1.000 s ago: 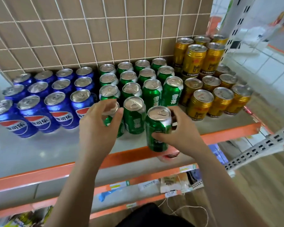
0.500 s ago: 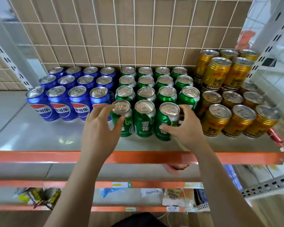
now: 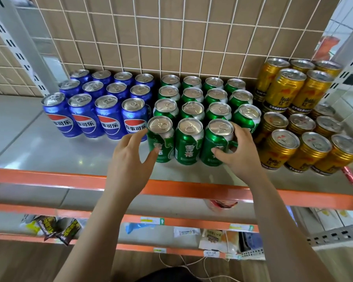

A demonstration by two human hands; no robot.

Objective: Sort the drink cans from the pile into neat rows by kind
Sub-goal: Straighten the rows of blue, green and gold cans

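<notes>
On the shelf (image 3: 49,151), green cans (image 3: 192,98) stand in rows between blue cans (image 3: 108,110) on the left and gold cans (image 3: 306,139) on the right. The right hand (image 3: 243,155) curls round the near-right green can (image 3: 216,139); the left hand (image 3: 128,163), fingers spread, touches the near-left green can (image 3: 161,139).

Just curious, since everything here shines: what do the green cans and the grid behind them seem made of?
Green cans: thin metal, probably aluminium; glossy printed sides, bare silvery tops with pull tabs. Grid: white-coated wire, likely steel, in thin crossing rods; the tan panel behind looks matte, perhaps cardboard.
</notes>
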